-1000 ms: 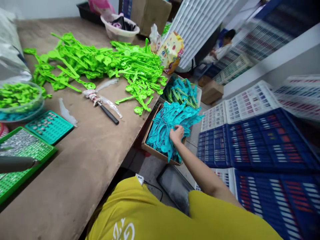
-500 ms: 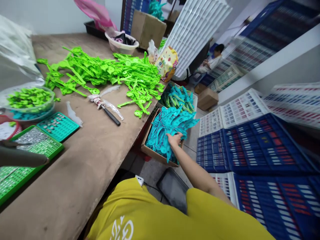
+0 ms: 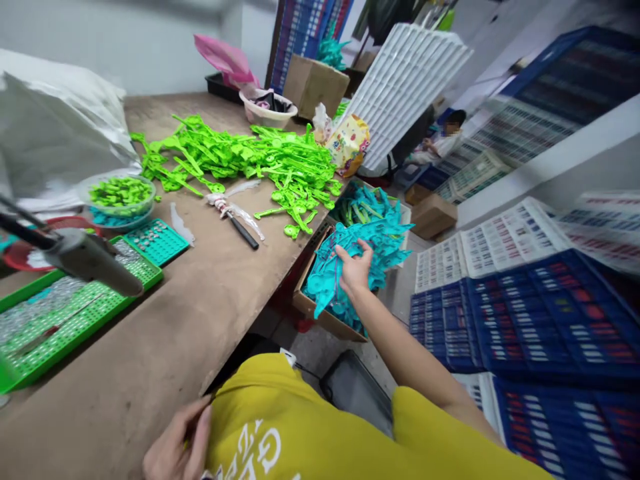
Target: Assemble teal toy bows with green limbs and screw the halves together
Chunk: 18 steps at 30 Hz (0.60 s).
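My right hand (image 3: 356, 265) rests on a heap of teal plastic pieces (image 3: 325, 273), thumb and fingers apart. The pieces are flat and pointed, and they overfill a cardboard box (image 3: 306, 301) beside the table's edge. At the bottom of the view is my left hand (image 3: 177, 440), by the table's edge against the yellow shirt. Its fingers are curled together, and what is between them, if anything, cannot be made out. Behind the heap stands another container with teal and green pieces (image 3: 367, 205).
Bright green plastic pieces (image 3: 240, 157) lie piled on the table (image 3: 210, 287). A black-handled tool (image 3: 243, 233) lies nearer, and a green tray (image 3: 143, 293) sits left under a grey lamp-like arm (image 3: 95, 257). Blue crates (image 3: 530, 313) are stacked right. A person (image 3: 445, 140) sits far back.
My left hand has come into view at the bottom. My right hand's fingers have spread and lifted a little on the teal heap. The view has shifted left.
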Each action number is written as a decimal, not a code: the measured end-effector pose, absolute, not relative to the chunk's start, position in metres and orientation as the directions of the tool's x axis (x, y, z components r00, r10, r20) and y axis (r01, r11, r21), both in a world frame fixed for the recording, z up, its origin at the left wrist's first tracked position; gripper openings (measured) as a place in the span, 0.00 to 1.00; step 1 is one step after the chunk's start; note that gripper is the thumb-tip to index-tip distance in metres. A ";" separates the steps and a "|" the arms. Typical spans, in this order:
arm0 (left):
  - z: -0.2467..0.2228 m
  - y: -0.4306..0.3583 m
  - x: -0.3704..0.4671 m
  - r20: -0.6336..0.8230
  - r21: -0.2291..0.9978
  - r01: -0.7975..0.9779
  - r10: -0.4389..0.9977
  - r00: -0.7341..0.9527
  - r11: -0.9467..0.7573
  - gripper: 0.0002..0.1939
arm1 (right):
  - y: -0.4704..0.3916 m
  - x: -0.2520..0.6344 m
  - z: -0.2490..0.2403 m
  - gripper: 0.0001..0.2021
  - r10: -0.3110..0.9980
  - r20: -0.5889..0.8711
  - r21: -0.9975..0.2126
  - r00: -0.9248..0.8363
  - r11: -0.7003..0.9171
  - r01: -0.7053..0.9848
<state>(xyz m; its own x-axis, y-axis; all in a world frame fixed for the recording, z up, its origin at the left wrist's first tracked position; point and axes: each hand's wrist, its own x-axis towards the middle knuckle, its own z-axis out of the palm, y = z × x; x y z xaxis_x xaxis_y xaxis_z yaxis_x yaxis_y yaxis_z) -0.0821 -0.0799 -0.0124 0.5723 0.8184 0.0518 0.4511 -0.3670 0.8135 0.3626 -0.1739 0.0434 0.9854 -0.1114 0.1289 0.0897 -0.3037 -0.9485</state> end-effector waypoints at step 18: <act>0.051 -0.036 -0.138 -0.469 0.883 0.160 0.802 0.371 0.442 0.38 | -0.057 0.045 0.026 0.39 0.900 -0.240 -0.930 0.363 -0.106 -0.352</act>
<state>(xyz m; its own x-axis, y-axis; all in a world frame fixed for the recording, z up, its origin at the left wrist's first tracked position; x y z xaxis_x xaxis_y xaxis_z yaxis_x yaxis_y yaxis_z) -0.1375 -0.0364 0.0511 0.3712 0.8016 -0.4687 0.1599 0.4421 0.8826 0.0447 -0.0571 0.0255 0.3629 0.9005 -0.2398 -0.3520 -0.1058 -0.9300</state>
